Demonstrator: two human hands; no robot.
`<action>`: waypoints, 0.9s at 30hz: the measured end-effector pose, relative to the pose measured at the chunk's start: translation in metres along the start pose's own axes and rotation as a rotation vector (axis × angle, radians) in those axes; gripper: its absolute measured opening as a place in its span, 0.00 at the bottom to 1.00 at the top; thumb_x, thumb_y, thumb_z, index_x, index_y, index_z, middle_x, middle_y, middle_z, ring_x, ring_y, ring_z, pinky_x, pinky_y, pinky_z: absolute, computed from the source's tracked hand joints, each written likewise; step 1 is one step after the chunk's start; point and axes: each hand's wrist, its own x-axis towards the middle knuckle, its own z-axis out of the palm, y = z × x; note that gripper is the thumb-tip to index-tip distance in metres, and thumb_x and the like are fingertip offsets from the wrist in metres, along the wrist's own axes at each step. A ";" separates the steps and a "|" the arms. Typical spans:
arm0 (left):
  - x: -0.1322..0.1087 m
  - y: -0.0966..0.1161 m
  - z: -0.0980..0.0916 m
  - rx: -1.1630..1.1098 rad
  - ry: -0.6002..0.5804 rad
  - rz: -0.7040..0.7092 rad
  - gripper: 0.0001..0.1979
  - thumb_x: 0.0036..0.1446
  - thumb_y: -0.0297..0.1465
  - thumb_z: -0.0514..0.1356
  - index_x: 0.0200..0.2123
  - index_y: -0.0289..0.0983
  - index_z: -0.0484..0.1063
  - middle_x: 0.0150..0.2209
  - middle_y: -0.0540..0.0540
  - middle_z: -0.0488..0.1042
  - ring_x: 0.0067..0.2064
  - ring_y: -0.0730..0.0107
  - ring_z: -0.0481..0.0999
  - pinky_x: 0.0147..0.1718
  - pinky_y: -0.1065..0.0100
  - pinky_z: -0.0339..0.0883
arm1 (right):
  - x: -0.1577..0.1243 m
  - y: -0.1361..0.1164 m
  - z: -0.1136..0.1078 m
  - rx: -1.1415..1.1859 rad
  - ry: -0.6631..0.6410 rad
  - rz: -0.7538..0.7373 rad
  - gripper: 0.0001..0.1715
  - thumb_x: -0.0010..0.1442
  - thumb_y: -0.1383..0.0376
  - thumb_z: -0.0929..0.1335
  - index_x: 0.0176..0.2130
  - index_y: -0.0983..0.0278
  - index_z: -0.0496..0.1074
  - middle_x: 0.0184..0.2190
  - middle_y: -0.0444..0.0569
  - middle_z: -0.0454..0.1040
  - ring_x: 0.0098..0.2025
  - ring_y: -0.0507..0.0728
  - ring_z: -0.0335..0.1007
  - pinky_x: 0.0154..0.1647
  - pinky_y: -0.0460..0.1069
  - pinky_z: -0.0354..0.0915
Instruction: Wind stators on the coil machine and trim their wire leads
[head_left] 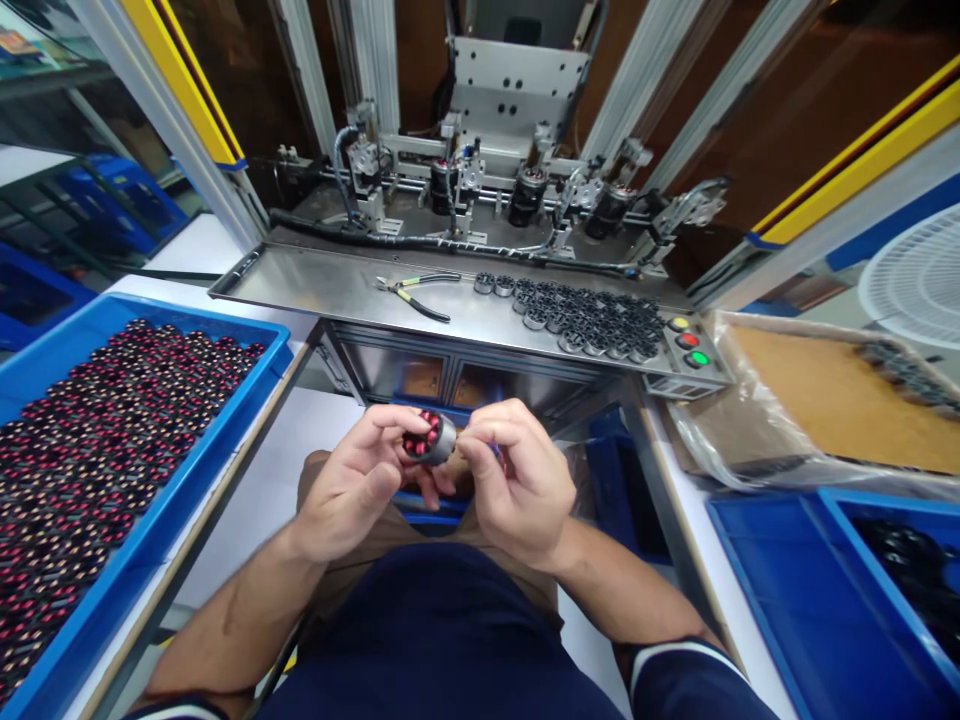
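Leftmost, a tub (277,347) holds coils (135,430). My left hand (352,480) pinches the motor (429,438) above my lap (360,555); just right of it, my right hand (525,485) pinches its wires (496,454), fingertips together. Farther right, black rings (589,312) crowd the metal bench (307,280), beside the buttons (699,359).

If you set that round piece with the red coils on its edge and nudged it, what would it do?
The round piece would probably roll, given its circular rim. It may feel heavy for its size, as its ring looks metallic. It's likely stiff: no bend shows under the left hand's grip.
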 end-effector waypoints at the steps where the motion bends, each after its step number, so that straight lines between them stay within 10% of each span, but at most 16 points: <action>1: 0.000 0.001 0.000 0.019 0.013 0.034 0.14 0.61 0.40 0.59 0.47 0.42 0.70 0.47 0.41 0.72 0.40 0.64 0.79 0.33 0.66 0.78 | 0.001 -0.001 0.000 0.020 0.000 0.029 0.07 0.61 0.75 0.67 0.33 0.64 0.71 0.27 0.46 0.71 0.31 0.52 0.68 0.31 0.49 0.67; 9: 0.004 0.001 0.008 0.052 0.173 0.205 0.17 0.52 0.32 0.69 0.42 0.43 0.66 0.49 0.45 0.74 0.57 0.57 0.73 0.51 0.57 0.73 | 0.006 -0.001 -0.005 0.082 -0.079 -0.002 0.05 0.62 0.72 0.66 0.33 0.64 0.71 0.27 0.47 0.71 0.31 0.53 0.68 0.31 0.49 0.68; 14: 0.001 -0.003 0.011 0.020 0.061 -0.159 0.20 0.51 0.42 0.68 0.43 0.38 0.68 0.33 0.46 0.77 0.33 0.69 0.80 0.31 0.71 0.76 | 0.002 0.003 -0.012 0.026 -0.097 -0.149 0.04 0.62 0.71 0.67 0.37 0.63 0.72 0.30 0.49 0.73 0.32 0.53 0.71 0.30 0.48 0.70; 17: -0.001 -0.004 0.014 0.016 0.063 -0.134 0.13 0.58 0.34 0.64 0.44 0.41 0.66 0.30 0.49 0.78 0.29 0.69 0.81 0.28 0.71 0.76 | -0.002 0.001 -0.013 0.013 -0.079 -0.128 0.05 0.61 0.72 0.67 0.37 0.64 0.72 0.30 0.48 0.72 0.32 0.52 0.70 0.31 0.47 0.69; 27: -0.002 -0.016 0.007 0.655 0.202 0.471 0.34 0.40 0.18 0.73 0.50 0.43 0.68 0.44 0.45 0.78 0.46 0.63 0.78 0.44 0.64 0.75 | -0.019 0.008 0.000 0.625 -0.097 0.599 0.13 0.65 0.63 0.67 0.28 0.65 0.69 0.24 0.42 0.66 0.25 0.49 0.64 0.27 0.45 0.64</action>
